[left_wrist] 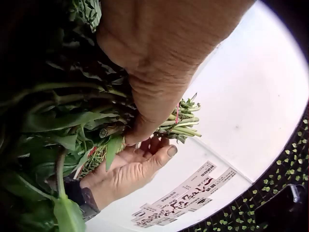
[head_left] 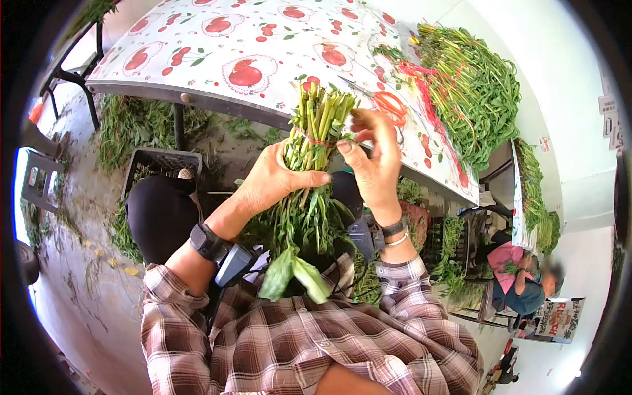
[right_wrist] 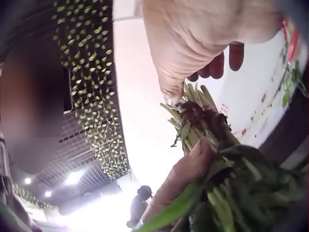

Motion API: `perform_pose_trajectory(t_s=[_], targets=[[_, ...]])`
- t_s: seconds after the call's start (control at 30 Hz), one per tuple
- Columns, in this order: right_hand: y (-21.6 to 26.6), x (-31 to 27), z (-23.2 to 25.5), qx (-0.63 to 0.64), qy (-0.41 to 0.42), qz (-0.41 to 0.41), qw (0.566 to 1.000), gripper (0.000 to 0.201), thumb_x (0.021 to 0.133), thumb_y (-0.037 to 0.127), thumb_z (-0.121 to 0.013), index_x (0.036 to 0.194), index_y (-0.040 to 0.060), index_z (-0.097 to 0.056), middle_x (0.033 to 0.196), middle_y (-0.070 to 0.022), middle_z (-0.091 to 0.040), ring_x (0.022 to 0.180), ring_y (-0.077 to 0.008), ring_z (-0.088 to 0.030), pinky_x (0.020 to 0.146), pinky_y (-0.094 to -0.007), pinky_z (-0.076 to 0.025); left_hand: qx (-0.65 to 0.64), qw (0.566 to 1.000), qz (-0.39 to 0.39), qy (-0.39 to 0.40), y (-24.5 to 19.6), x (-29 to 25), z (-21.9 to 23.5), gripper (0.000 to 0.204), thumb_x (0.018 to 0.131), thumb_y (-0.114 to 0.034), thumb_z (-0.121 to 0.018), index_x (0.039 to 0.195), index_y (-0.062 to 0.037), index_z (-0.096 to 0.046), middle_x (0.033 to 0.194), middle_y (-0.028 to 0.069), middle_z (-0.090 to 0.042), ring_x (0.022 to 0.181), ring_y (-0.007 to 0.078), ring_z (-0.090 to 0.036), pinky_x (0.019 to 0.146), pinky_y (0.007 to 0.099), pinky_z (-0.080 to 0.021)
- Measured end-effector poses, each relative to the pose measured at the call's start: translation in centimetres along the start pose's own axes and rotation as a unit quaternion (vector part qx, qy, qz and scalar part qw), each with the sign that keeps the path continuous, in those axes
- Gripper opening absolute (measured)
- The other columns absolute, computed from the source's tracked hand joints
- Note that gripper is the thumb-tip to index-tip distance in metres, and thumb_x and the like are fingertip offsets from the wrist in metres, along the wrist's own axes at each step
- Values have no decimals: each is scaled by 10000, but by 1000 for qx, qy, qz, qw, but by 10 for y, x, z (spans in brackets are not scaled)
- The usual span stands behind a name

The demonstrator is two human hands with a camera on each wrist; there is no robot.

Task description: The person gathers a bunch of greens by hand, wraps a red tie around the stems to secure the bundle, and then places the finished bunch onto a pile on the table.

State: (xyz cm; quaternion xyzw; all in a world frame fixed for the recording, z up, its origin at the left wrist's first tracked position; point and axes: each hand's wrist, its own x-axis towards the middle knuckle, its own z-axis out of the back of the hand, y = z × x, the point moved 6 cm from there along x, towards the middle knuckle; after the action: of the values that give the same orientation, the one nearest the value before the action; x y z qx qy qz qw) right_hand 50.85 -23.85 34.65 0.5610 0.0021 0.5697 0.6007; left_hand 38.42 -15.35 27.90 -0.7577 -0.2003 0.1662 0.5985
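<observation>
A bundle of green stems (head_left: 319, 122) stands cut ends up over the lap, leaves hanging below, a thin red tie (head_left: 316, 141) around it. My left hand (head_left: 280, 176) grips it below the tie, thumb across the front. At the bundle's right side is my right hand (head_left: 374, 161), fingers bent and thumb near the tie; whether it pinches anything is hidden. In the left wrist view the tied stem ends (left_wrist: 181, 123) stick out past my left hand (left_wrist: 149, 72). The right wrist view has my right thumb (right_wrist: 171, 89) at the stem ends (right_wrist: 193, 101).
On the patterned table (head_left: 276, 56) lie orange-handled scissors (head_left: 390, 106), red ties (head_left: 434, 99) and a large heap of greens (head_left: 471, 92). Below are a black crate (head_left: 161, 158) and loose greens (head_left: 131, 125). Another person (head_left: 526, 276) sits at the right.
</observation>
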Motion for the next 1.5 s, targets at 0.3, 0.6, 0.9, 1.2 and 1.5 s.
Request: perform_pose_trajectory(t_s=[0.3, 0.6, 0.9, 1.2, 1.5], targets=[[28, 5, -3, -130, 17, 72, 989, 200, 705, -27, -658, 863, 19, -544, 802, -96, -531, 742, -251, -528, 657, -353, -439, 6, 1000, 12, -7, 8, 1, -2, 359, 706, -85, -781, 1004, -13, -593, 858, -40, -598, 767, 41, -522, 704, 224, -459], [15, 10, 10, -49, -14, -33, 998, 96, 776, -14, -610, 831, 11, -535, 735, -53, -512, 605, -142, -503, 564, -279, -421, 42, 999, 19, 2, 0, 0, -7, 304, 704, -133, -775, 924, -4, -610, 800, -26, -606, 712, 46, -531, 659, 239, -473], [-3, 27, 42, 7, -157, -50, 986, 31, 882, 48, -550, 877, 18, -541, 746, 27, -497, 616, -39, -423, 547, -205, -371, 78, 996, 9, 38, 2, -1, -11, 312, 696, -133, -769, 938, 0, -623, 815, -6, -631, 727, 51, -541, 693, 251, -476], [2, 13, 47, 16, 13, -136, 991, 143, 884, 83, -604, 768, 2, -585, 644, 46, -511, 606, -20, -467, 547, -182, -382, 10, 998, 67, 15, -2, -5, -3, 299, 720, -150, -743, 947, -34, -588, 815, -46, -571, 728, 50, -506, 679, 227, -438], [1, 4, 15, 59, 38, -138, 988, 91, 830, 58, -656, 802, 1, -590, 712, 14, -576, 615, -32, -499, 558, -211, -422, -10, 998, 62, 24, 1, -3, -6, 380, 707, -121, -759, 1042, -31, -605, 858, -29, -599, 751, 55, -537, 696, 238, -463]])
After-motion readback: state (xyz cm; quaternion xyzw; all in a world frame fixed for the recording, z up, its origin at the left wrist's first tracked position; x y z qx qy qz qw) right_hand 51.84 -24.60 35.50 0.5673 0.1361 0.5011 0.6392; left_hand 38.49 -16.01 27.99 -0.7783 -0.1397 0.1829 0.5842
